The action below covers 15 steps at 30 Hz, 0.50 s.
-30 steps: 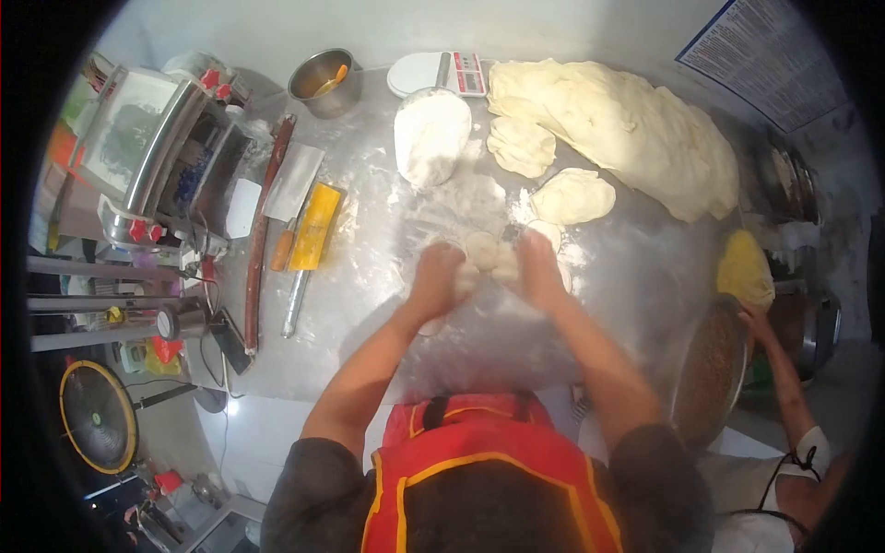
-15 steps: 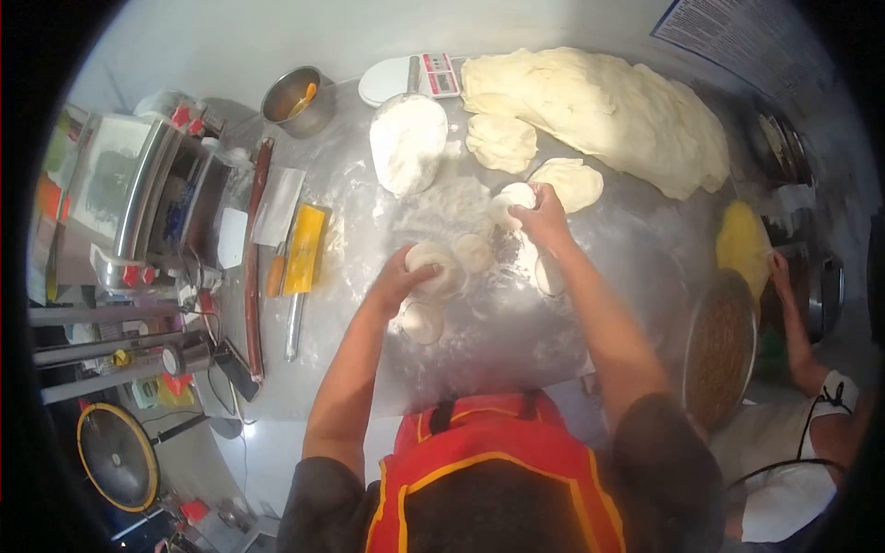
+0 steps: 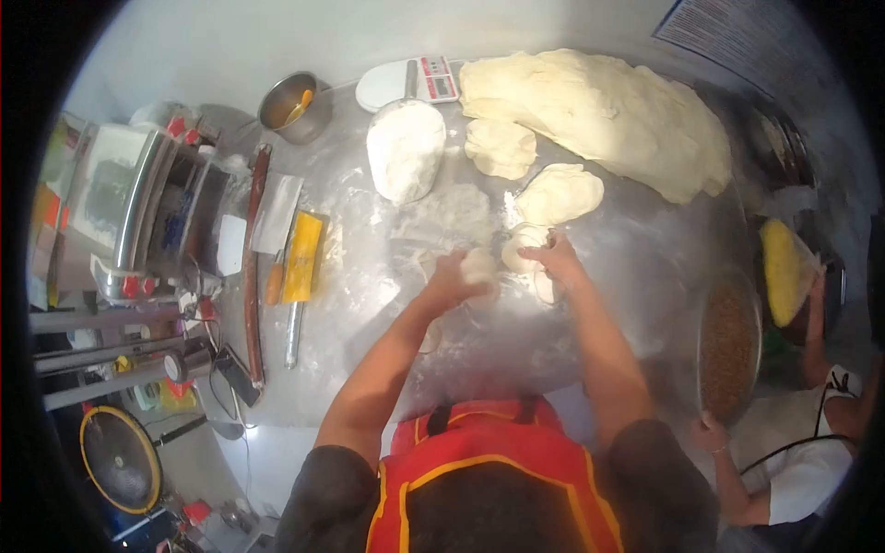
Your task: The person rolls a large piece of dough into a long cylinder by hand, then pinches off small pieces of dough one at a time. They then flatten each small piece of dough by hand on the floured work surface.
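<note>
left hand [image 3: 452,281] and right hand [image 3: 560,261] sit closer together than half a second ago; the yellow bag [image 3: 782,272] in a co-worker's hand [image 3: 817,281] is farther right. from the left lie a long brown rolling pin [image 3: 253,276], a flat yellow blade [image 3: 301,260], a round steel pot [image 3: 312,127] and powdery white flour [image 3: 406,152] heaped in a scoop [image 3: 411,81]. the left hand's fingers blur against a pale round [image 3: 477,265]; whether they grip it, one cannot tell. the right hand's thumb and fingers pinch a soft, flattened dough disc [image 3: 521,242] just beside an uneven oval [image 3: 560,194]. behind spreads a thick, wrinkled slab [image 3: 590,120]. farther right is a wide pan [image 3: 758,346] of brown, grainy stuff. the metal table [image 3: 645,267] is flour-dusted; a pale wall [image 3: 369,28] rises behind.
</note>
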Available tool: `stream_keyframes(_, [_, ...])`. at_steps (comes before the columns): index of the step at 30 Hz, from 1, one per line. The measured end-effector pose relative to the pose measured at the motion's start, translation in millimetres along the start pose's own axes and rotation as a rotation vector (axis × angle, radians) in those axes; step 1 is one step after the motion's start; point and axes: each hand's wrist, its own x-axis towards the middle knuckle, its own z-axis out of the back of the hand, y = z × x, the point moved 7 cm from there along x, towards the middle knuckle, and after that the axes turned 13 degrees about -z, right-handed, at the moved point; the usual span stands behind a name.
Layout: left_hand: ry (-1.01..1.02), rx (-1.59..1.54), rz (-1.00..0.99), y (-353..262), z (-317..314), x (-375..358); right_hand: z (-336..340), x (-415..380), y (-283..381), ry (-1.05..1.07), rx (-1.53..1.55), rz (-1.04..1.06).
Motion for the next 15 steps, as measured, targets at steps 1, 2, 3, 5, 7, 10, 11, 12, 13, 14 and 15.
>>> stream_keyframes(1, [-0.055, 0.077, -0.129, 0, -5, -3, -1, 0, 1, 0.002, -0.064, 0.031])
stream_keyframes(2, [-0.11, 0.156, -0.258, 2, -15, -7, -5, -1, 2, 0.005, -0.129, 0.065])
stream_keyframes(3, [-0.164, 0.238, -0.389, -3, -23, -13, -8, -12, 14, -0.11, -0.321, 0.222])
stream_keyframes(5, [-0.167, 0.199, -0.347, -6, -30, -21, -16, -48, 36, -0.356, -0.693, 0.543])
stream_keyframes(7, [-0.096, 0.016, -0.217, -4, -30, -25, -25, -48, 30, -0.28, -0.572, 0.616])
stream_keyframes(10, [-0.143, -0.172, 0.003, 1, -5, -34, -31, -32, 15, -0.051, -0.332, 0.315])
stream_keyframes(11, [-0.186, -0.346, 0.103, 5, 7, -38, -28, -29, 16, -0.031, -0.285, 0.222])
stream_keyframes(12, [-0.228, -0.522, 0.202, 11, 20, -44, -28, -26, 15, -0.011, -0.238, 0.127])
stream_keyframes(13, [-0.267, -0.697, 0.3, 20, 31, -49, -36, -24, 19, 0.079, -0.095, 0.164])
stream_keyframes(14, [-0.346, -0.734, 0.274, 33, 46, -53, -44, -22, 21, 0.169, 0.048, 0.197])
stream_keyframes(15, [-0.423, -0.772, 0.251, 45, 60, -58, -53, -23, 24, 0.257, 0.191, 0.226])
